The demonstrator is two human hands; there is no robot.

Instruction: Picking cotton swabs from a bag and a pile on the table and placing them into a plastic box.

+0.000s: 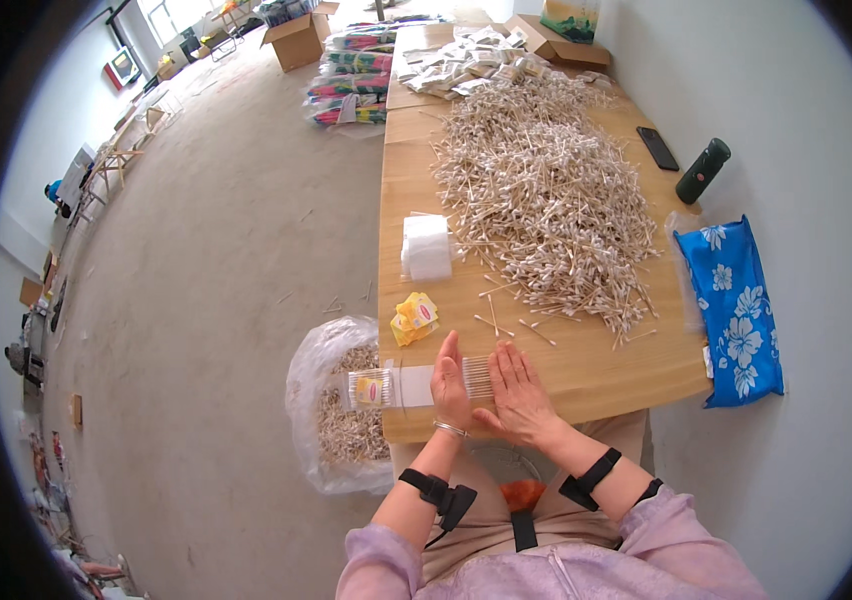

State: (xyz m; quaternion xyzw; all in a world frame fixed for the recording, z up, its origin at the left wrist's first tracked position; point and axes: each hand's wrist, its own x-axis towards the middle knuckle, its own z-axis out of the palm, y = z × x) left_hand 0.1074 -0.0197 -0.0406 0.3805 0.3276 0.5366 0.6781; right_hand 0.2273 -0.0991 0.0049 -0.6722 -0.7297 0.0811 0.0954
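The hands [486, 385] hide part of the swab row [477, 377].

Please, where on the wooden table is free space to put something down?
Bare wood lies on the long wooden table right of the right hand, below the big heap of cotton swabs, and along the left edge above the white bag stack. The centre is crowded.

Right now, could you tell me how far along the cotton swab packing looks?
Done: a filled clear packet lies at the table's near edge. In hand: the left hand and right hand press flat on a row of swabs. Left: a large pile of loose swabs and a stack of empty bags.
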